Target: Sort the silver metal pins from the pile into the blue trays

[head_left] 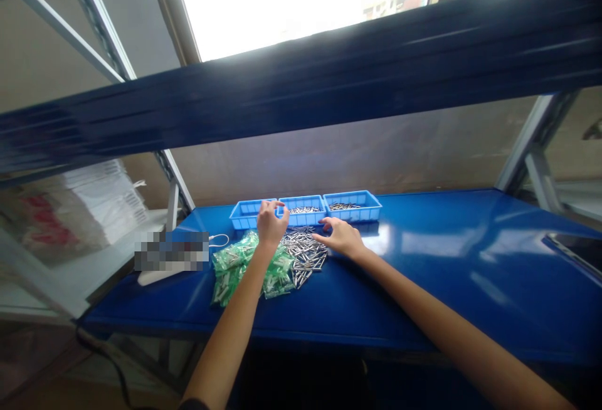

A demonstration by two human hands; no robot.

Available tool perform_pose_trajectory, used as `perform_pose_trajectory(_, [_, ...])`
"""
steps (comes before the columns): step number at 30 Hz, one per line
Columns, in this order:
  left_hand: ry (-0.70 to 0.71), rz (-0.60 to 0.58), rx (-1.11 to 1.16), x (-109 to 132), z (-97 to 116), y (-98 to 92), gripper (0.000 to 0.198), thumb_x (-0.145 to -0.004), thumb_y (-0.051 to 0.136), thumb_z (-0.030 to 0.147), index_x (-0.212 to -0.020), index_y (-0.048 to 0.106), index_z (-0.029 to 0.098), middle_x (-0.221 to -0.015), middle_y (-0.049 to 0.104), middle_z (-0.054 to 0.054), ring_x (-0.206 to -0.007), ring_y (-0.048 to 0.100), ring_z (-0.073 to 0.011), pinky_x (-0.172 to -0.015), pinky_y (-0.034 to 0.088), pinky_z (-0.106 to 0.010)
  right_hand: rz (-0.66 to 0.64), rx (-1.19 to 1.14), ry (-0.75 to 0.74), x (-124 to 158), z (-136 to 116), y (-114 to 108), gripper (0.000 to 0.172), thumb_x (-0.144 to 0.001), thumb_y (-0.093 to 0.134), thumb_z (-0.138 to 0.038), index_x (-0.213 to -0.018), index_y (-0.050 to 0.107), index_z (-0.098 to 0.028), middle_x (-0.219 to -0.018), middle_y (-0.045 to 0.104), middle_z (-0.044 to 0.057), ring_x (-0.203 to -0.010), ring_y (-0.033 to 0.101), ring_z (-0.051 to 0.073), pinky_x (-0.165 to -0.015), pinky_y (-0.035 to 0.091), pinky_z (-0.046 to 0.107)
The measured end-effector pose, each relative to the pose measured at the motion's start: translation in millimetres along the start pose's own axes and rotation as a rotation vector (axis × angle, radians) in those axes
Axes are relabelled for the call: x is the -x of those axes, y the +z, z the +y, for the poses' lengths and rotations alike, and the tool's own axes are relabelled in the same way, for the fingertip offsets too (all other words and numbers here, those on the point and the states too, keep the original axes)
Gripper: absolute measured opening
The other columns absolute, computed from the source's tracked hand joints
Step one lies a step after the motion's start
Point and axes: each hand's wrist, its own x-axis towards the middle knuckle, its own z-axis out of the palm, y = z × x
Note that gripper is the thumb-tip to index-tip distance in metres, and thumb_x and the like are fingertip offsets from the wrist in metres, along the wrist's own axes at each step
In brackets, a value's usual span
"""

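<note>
My left hand is raised in front of the left and middle blue bins. Its thumb and forefinger curve together, tips close; anything between them is too small to make out. To the right, my right hand has thumb and fingers apart and no object visible in it, beside a loose pile of slim silvery metal pins. Small green-tinted clear bags with metal pieces inside lie heaped around my left wrist. Behind the pile stand a left bin, partly hidden by my hand, a middle bin and a right bin; the last two contain metal pieces.
The blue tabletop extends to both sides. At left lies a pale flat object, partly blurred out, near a white cord loop. A dark flat object lies at the right edge. A blue shelf beam crosses above.
</note>
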Motion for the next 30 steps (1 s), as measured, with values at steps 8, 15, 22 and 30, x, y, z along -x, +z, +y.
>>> perform_pose_trajectory(8, [0.28, -0.339, 0.023, 14.9, 7.2, 11.0, 0.023, -0.083, 0.05, 0.031, -0.073, 0.066, 0.019, -0.086, 0.063, -0.002, -0.067, 0.057, -0.0122, -0.064, 0.043, -0.024, -0.055, 0.001, -0.015, 2.3, -0.5, -3.4, 0.026, -0.073, 0.06, -0.046, -0.081, 0.071, -0.025, -0.089, 0.069, 0.001, -0.083, 0.062, 0.02, -0.066, 0.043, 0.027])
perform_pose_trajectory(15, [0.281, -0.325, -0.006, 13.0, 5.4, 9.4, 0.024, -0.084, 0.048, 0.031, -0.076, 0.067, 0.019, -0.086, 0.063, -0.003, -0.068, 0.058, -0.0133, -0.065, 0.044, -0.025, -0.059, -0.022, 0.0, 2.6, -0.9, -3.0, 0.022, -0.073, 0.06, -0.045, -0.078, 0.072, -0.026, -0.086, 0.069, 0.0, -0.08, 0.063, 0.019, -0.064, 0.043, 0.026])
perform_pose_trajectory(22, [0.246, -0.375, -0.018, 15.2, 7.0, 9.7, 0.024, -0.083, 0.05, 0.031, -0.075, 0.069, 0.02, -0.087, 0.064, -0.005, -0.077, 0.061, -0.0163, -0.071, 0.046, -0.027, -0.077, -0.034, 0.016, 0.1, 1.2, -0.3, 0.019, -0.072, 0.062, -0.041, -0.078, 0.072, -0.027, -0.084, 0.07, 0.0, -0.079, 0.063, 0.019, -0.065, 0.044, 0.027])
perform_pose_trajectory(30, [0.231, -0.375, -0.008, 14.2, 3.8, 10.1, 0.023, -0.082, 0.051, 0.032, -0.075, 0.069, 0.02, -0.085, 0.065, -0.004, -0.076, 0.061, -0.0168, -0.069, 0.046, -0.027, -0.083, -0.085, 0.052, -0.4, 3.6, 2.7, 0.019, -0.071, 0.061, -0.041, -0.079, 0.072, -0.026, -0.085, 0.071, 0.0, -0.082, 0.064, 0.02, -0.07, 0.046, 0.029])
